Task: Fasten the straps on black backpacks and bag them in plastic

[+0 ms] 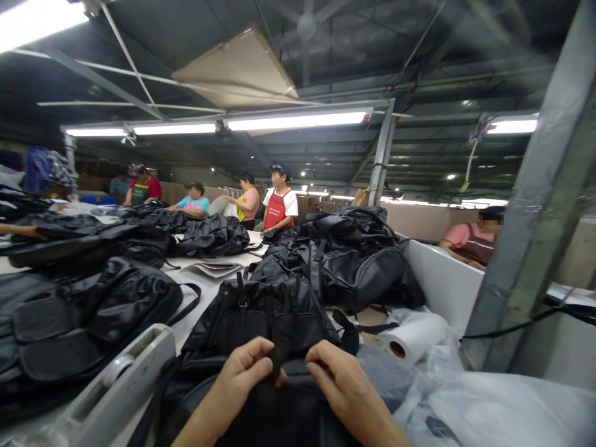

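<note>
A black backpack (288,310) with two front pockets and buckled straps lies before me at the bottom centre. My left hand (246,372) is closed on a dark strap (279,354) at the middle of the bag, thumb and fingers pinched together. To its right, my right hand (339,372) rests at the bag's edge below the right pocket, its fingers curled and pinched; whatever lies between those fingertips is too dark to make out.
Black bags (363,267) are heaped behind, and others (93,316) lie at the left. A grey metal machine arm (125,379) juts in at lower left. At right are a white roll (419,335), plastic sheeting (507,403) and a metal post (521,205). Several people stand or sit beyond.
</note>
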`<state>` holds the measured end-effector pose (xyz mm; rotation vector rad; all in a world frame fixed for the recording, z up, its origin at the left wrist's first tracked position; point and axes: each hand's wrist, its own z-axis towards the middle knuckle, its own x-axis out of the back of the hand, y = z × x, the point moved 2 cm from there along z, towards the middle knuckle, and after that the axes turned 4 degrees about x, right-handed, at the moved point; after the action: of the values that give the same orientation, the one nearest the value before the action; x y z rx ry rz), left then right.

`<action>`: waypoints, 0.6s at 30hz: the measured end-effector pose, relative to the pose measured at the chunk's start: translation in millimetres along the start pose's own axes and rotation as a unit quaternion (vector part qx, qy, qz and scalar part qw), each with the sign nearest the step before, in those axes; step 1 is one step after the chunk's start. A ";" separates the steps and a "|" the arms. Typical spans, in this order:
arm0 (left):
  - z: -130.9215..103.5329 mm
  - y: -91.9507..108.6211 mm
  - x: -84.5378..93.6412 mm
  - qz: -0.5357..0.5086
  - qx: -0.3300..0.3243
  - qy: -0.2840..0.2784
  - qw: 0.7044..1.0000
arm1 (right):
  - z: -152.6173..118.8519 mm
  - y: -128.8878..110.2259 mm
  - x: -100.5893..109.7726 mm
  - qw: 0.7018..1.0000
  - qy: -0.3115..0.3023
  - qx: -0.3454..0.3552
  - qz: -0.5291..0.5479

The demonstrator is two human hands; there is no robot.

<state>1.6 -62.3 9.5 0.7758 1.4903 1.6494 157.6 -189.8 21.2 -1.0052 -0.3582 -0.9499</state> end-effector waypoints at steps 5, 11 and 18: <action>-4.4 9.8 19.5 -0.087 -0.024 0.131 0.987 | -2.7 -2.0 -8.3 0.993 -0.075 -0.021 0.088; -15.5 -33.9 15.1 0.086 0.128 0.138 0.978 | -15.4 -4.4 -27.9 0.959 -0.216 -0.117 0.139; 10.6 -29.3 15.5 0.143 0.144 0.165 0.965 | -5.6 3.2 -14.5 0.947 -0.110 -0.150 0.261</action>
<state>6.6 -42.8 -18.9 0.9426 1.9598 1.8670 151.1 -186.5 7.1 -1.4045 -0.1157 -0.4150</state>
